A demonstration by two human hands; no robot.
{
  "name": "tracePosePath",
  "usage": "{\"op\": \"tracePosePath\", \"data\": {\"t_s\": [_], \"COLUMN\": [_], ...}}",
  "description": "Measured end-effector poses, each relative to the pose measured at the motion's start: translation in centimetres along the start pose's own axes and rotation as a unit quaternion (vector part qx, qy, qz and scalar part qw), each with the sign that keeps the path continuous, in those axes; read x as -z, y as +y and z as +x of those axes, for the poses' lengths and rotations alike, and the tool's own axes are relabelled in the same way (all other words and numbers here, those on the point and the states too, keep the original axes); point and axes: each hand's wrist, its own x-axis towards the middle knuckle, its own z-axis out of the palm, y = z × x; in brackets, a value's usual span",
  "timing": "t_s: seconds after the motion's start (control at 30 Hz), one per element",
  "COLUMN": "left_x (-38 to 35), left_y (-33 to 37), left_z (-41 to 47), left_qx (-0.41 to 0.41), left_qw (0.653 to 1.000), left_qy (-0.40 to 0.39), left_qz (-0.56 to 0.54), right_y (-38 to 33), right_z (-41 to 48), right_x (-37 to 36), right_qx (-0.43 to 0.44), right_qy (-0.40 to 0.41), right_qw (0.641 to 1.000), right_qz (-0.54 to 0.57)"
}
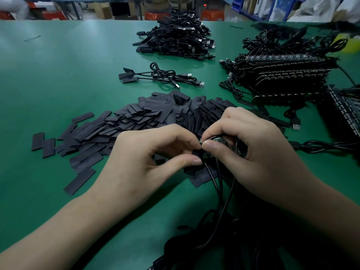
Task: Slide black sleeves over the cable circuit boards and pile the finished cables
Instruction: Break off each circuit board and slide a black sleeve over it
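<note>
My left hand (148,158) pinches a black sleeve (196,153) between thumb and forefinger, just above the near end of a heap of loose black sleeves (136,117). My right hand (251,151) grips small green circuit boards (222,142) whose thin black cables (220,184) hang down toward me. One board's end (205,155) sits at the sleeve's mouth. Three sleeved cables (159,76) lie together in the middle of the table. A big pile of finished cables (179,38) stands behind them.
The green table (58,75) holds a stack of unsleeved board cables (282,75) at the right and more boards (346,112) at the far right edge. A cable with a USB plug (319,146) lies right of my right hand. A tangle of cables (233,240) sits near me.
</note>
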Motion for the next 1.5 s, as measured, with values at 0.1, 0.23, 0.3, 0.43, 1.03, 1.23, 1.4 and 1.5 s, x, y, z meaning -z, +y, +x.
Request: {"op": "tracePosePath", "data": {"t_s": [0.1, 0.23, 0.3, 0.43, 1.03, 1.23, 1.4, 1.5], "left_x": [0.0, -0.1, -0.1, -0.1, 0.0, -0.1, 0.2, 0.3], "left_y": [0.1, 0.1, 0.1, 0.1, -0.3, -0.5, 0.0, 0.0], "left_z": [0.0, 0.0, 0.0, -0.1, 0.1, 0.0, 0.1, 0.2], "left_qx": [0.002, 0.014, 0.020, 0.029, 0.026, 0.088, 0.059, 0.038], "left_qw": [1.000, 1.000, 0.999, 0.999, 0.996, 0.995, 0.998, 0.997], "left_qy": [0.007, 0.009, 0.009, 0.009, -0.076, -0.008, 0.025, 0.045], "left_qz": [-0.005, -0.021, -0.027, -0.034, 0.035, -0.038, 0.016, 0.053], "right_y": [0.0, 0.2, 0.3, 0.4, 0.2, 0.4, 0.8, 1.3], "right_z": [0.1, 0.2, 0.2, 0.2, 0.1, 0.2, 0.2, 0.1], "right_x": [0.2, 0.2, 0.1, 0.0, -0.1, 0.1, 0.1, 0.1], "right_qx": [-0.016, -0.042, -0.058, -0.060, -0.039, -0.065, -0.108, -0.136], "right_qy": [-0.007, -0.021, -0.025, -0.027, -0.072, -0.038, 0.013, 0.031], "right_qw": [1.000, 0.997, 0.995, 0.994, 0.995, 0.994, 0.987, 0.978], "right_qz": [0.024, 0.064, 0.081, 0.084, 0.064, 0.077, 0.119, 0.157]}}
